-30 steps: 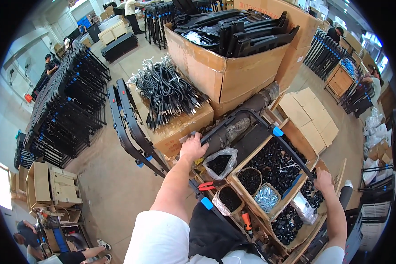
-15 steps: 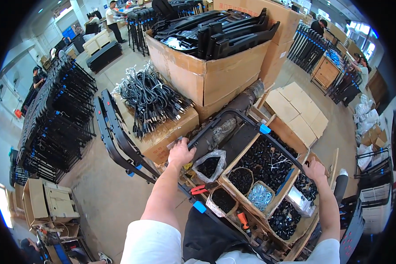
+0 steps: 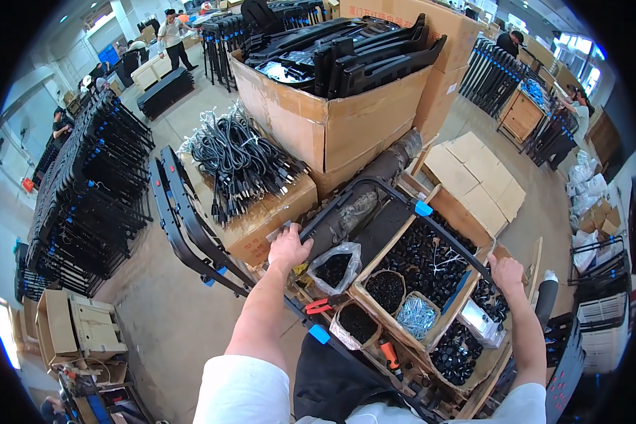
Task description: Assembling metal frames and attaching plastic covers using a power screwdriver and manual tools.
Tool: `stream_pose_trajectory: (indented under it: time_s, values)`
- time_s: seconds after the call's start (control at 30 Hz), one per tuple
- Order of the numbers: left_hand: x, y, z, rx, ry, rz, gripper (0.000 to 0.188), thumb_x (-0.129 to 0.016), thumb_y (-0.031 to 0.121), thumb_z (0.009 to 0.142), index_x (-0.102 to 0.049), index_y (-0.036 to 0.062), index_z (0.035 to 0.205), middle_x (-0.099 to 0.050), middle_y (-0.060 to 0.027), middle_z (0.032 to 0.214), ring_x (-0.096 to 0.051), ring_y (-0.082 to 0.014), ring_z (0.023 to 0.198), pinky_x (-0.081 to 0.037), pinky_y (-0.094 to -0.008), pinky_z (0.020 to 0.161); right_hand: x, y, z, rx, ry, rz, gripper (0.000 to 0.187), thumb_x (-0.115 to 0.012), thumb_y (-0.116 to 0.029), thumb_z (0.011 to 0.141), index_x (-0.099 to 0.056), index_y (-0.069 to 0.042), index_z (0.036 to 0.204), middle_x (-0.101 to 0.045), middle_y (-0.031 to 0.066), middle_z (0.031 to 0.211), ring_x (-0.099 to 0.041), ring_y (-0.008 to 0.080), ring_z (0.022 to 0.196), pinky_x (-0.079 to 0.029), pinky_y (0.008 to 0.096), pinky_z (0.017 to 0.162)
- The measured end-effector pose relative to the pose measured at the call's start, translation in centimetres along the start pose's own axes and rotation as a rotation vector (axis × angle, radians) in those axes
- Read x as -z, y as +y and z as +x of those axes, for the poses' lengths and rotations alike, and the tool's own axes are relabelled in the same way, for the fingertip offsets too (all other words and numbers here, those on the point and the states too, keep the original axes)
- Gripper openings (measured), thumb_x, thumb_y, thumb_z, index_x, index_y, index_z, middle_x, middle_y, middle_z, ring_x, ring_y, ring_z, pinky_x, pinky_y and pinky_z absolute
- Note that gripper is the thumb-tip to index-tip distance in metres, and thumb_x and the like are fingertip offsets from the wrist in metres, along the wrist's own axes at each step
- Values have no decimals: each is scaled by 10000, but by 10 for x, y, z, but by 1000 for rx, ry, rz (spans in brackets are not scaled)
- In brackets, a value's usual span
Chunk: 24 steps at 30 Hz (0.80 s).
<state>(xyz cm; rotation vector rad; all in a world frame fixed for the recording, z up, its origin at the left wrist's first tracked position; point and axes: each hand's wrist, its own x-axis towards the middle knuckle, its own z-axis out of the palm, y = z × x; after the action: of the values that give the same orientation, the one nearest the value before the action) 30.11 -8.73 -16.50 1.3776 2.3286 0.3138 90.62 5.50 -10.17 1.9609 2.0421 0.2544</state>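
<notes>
A black tubular metal frame [image 3: 454, 235] with blue clips lies across the workbench in front of me. My left hand [image 3: 290, 249] is closed round its left part, next to a small flat grey piece sticking out by the fingers. On the far right part, my right hand [image 3: 507, 274] is closed round the tube, its fingertips partly hidden. Under the frame sit a wooden box of black plastic parts [image 3: 424, 254], a pot of silver screws [image 3: 417, 316] and a plastic bag of small black parts [image 3: 336, 270]. Red-handled pliers [image 3: 319, 306] and an orange screwdriver [image 3: 389, 353] lie nearer me.
Black cables [image 3: 240, 162] are heaped on a carton left of centre. Behind stands a large carton [image 3: 374, 106] full of black plastic parts. Stacked black frames [image 3: 85, 198] line the left side, and opened cartons [image 3: 85, 325] sit below them. Other people work farther off.
Both hands keep their hold on the frame, with almost no movement. In the far left background, a standing person has turned and stretched out an arm. The whole view has shifted very slightly.
</notes>
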Motion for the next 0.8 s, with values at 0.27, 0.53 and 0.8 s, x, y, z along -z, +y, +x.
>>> stream_pose_trajectory:
  time_s: [0.27,0.53,0.8]
  values:
    - [2,-1,0,11,-18,15,661,-669,476,936,-506,98,1452,-574,-186,1469,-528,-368,1387,-456,-494,1138,51,-14,-17,8,-77,52,485,-798,-441,754,-779,-9,974,-770,227,984,-766,371,936,-619,452,850]
    - [-1,-2,0,-13,7,-8,624,-671,464,944,-520,103,1430,-589,-191,1446,-541,-367,1370,-444,-491,1148,17,2,11,232,-239,-84,443,-727,-412,819,-776,11,942,-769,238,1011,-762,375,955,-611,459,901]
    - [1,0,-1,-2,-15,1,665,-668,480,929,-509,96,1448,-587,-192,1458,-542,-366,1375,-456,-489,1134,-3,4,0,43,-142,77,580,-492,-479,1019,-734,46,1068,-754,281,991,-744,430,982,-582,522,905]
